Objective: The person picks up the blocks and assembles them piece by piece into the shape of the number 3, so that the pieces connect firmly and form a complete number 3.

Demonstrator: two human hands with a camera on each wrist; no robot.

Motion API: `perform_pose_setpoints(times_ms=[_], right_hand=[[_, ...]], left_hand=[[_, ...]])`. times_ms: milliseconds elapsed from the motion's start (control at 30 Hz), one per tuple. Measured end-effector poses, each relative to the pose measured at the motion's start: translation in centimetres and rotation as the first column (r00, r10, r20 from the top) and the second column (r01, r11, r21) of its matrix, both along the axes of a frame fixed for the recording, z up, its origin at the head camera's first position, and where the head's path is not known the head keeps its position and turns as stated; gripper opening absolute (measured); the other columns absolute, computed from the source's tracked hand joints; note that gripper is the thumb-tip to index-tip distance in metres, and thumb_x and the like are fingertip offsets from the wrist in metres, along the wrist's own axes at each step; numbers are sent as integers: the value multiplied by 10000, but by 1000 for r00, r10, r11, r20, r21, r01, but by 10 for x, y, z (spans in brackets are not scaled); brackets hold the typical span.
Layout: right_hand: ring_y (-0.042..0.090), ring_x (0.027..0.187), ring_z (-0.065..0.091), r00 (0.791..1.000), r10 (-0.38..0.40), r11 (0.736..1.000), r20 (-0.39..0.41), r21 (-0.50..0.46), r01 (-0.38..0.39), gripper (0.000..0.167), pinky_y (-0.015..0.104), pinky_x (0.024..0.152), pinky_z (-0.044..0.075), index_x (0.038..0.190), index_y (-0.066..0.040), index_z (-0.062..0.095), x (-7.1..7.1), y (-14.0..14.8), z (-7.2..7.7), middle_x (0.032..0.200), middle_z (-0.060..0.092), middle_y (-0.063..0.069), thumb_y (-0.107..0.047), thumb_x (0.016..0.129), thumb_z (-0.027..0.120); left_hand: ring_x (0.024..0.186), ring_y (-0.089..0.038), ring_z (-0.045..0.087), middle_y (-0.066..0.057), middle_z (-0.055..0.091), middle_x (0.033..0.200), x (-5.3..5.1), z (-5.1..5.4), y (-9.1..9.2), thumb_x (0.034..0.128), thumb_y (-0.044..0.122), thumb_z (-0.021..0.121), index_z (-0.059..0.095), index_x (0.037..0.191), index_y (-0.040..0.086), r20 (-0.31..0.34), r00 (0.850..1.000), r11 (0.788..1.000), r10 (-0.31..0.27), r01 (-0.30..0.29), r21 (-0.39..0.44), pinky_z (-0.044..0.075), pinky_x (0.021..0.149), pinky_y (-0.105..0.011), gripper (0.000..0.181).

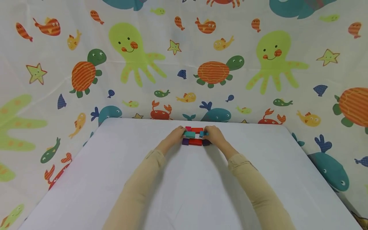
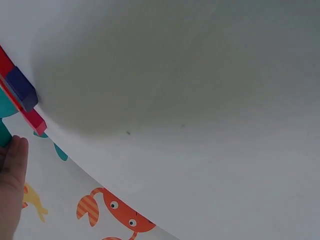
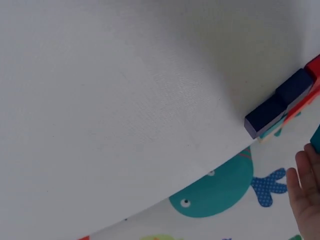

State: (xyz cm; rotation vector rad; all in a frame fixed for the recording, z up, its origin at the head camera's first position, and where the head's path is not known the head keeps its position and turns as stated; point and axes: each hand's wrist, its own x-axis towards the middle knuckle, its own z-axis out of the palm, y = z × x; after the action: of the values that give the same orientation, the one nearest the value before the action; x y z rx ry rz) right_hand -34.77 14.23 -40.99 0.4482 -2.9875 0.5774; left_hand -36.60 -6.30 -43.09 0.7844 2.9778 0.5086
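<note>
No readable text or numbers anywhere

The head view is fairly bright and evenly lit, the patterned cloth [image 1: 172, 86] crisp, the tabletop [image 1: 187, 198] pale. Soft-edged shadows fall inward from both sleeves [image 1: 135, 191]. The blocks [image 1: 195, 142] keep strong colour, but detail around the fingers [image 1: 213, 131] is small and coarse. Both wrist views are dimmer and greyer; broad, diffuse shadows darken the tabletop, and its edge bows slightly in the right one.
</note>
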Motion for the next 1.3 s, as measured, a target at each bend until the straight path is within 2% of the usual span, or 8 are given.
perform_pose_setpoints(times_ms=[100,200,400,633,767,867,967,1300], right_hand=[[279,930,616,999,17,999,-38,-30,-18,288,393,907,508,1063,26,659,5,5,3,1018,691,167,-118,822,722],[298,974,623,997,46,998,-57,-41,-48,326,409,922,503,1108,38,645,11,9,6,1055,686,181,-112,827,715],[305,1044,623,995,77,996,-56,-48,-80,370,416,951,487,1155,36,632,24,11,7,1106,677,185,-115,828,713],[331,1122,599,994,103,990,-41,-90,-106,384,438,974,466,1163,20,640,38,11,4,1189,645,193,-118,815,726],[322,1084,611,990,126,987,-62,-96,-131,375,442,960,477,1138,23,653,47,10,4,1153,662,187,-123,804,738],[290,999,628,988,135,986,-73,-84,-141,358,424,922,504,1117,17,663,55,9,6,1096,684,170,-120,797,745],[264,958,627,989,131,988,-63,-72,-136,358,400,896,521,1118,9,664,63,9,6,1064,692,151,-117,794,749],[305,1039,616,987,158,984,-42,-77,-160,367,416,917,508,1123,9,651,82,10,3,1080,681,138,-112,791,750]], left_hand=[[1146,-289,523,-200,527,1234,7,3,-1,944,82,545,513,1270,-46,-1,1000,999,-6,6,39,417,1042,-374,352],[1154,-274,517,-184,522,1239,14,5,-2,940,92,556,511,1283,-33,-12,1000,999,-6,6,38,417,1044,-358,368],[1156,-256,514,-165,523,1244,32,9,-9,933,84,567,511,1296,-17,-23,1000,999,-10,11,37,419,1043,-346,381],[1160,-250,499,-152,517,1252,48,12,-16,922,65,579,503,1301,1,-18,999,997,-40,41,59,419,1045,-355,392],[1123,-244,508,-146,528,1229,55,11,-17,920,65,581,514,1289,10,-25,998,995,-63,65,82,437,1027,-352,378],[1103,-241,521,-143,539,1207,60,9,-19,912,74,595,522,1282,7,-35,996,992,-87,90,90,457,1003,-347,383],[1080,-236,541,-147,553,1180,66,7,-21,905,86,608,532,1272,-8,-53,992,990,-113,117,82,470,984,-341,386],[1103,-239,567,-126,585,1163,86,12,-27,879,101,647,582,1230,38,-8,993,990,-121,121,74,478,973,-347,363]])
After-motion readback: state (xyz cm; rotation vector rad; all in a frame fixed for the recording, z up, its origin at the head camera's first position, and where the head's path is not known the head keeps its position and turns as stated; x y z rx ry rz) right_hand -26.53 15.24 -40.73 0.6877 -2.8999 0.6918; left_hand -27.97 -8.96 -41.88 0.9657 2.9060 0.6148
